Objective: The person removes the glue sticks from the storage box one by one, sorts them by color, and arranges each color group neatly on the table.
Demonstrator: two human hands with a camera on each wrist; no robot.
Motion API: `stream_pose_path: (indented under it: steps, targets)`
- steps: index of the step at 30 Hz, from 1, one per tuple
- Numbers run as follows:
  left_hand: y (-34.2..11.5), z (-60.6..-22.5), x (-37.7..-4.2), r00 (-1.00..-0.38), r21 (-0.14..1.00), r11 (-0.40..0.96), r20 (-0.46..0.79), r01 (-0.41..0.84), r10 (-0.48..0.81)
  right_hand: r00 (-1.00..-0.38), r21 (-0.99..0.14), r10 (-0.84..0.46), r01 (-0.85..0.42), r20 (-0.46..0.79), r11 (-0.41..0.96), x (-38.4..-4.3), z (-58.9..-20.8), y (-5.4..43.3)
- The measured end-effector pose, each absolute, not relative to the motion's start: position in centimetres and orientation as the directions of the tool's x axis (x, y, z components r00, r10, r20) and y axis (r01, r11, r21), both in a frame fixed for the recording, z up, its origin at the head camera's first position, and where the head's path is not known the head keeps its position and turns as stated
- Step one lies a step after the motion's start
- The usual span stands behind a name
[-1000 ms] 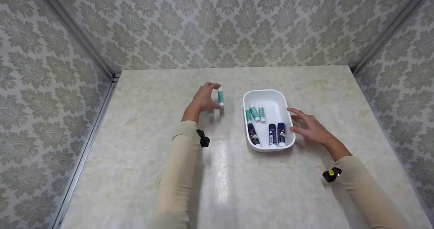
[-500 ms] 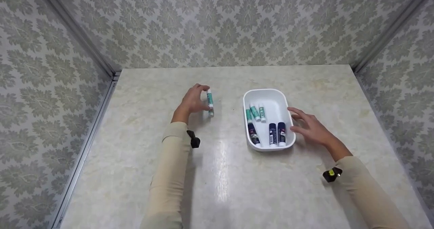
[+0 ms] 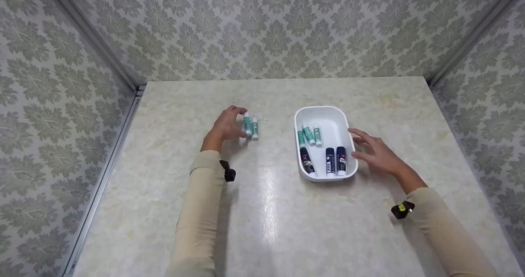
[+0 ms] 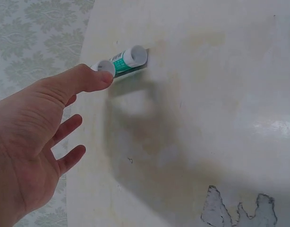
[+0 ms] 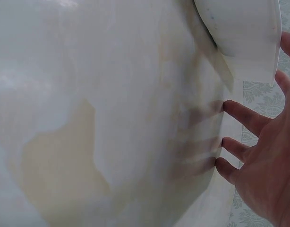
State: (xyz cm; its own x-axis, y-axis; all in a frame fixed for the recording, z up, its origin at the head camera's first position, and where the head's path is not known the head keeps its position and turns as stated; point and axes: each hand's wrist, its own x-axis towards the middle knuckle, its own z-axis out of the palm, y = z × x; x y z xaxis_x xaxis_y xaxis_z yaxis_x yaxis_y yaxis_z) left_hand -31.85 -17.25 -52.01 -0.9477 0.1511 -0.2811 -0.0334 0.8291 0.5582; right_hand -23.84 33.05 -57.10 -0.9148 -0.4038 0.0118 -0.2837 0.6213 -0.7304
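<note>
Left hand (image 3: 227,127) pinches green tube (image 3: 247,124); spread right hand (image 3: 376,156) seemingly touches tub (image 3: 320,108) (six tubes (image 3: 330,162) inside).

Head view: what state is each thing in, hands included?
Held green tube, pinched at its ends
Left hand, pinching that tube
Loose green tube, lying on the table beside it
White tub, upright, open-topped, partly filled
Green tubes in the tub, three, lying down
Dark blue tubes, three, lying in the tub
Right hand, fingers against the tub
</note>
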Motion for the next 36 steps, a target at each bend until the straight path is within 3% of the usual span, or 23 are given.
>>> stream_pose_path:
  steps: [11,20,36]
  targets:
    - [-17.7,-53.9,-31.4,-0.945,0.582,0.811,-0.292,-0.055,0.146,-0.929,-0.702,-0.367,-0.226,-0.054,0.675,-23.5,-56.7,32.8]
    - [-17.8,-54.8,-31.3,-0.936,0.6,0.793,-0.331,-0.107,0.124,-0.923,-0.712,-0.383,-0.244,-0.038,0.659,-23.5,-56.7,32.9]
    - [-18.1,-55.0,-31.0,-0.938,0.575,0.818,-0.285,-0.004,0.196,-0.909,-0.739,-0.414,-0.307,0.041,0.6,-23.7,-56.7,32.9]
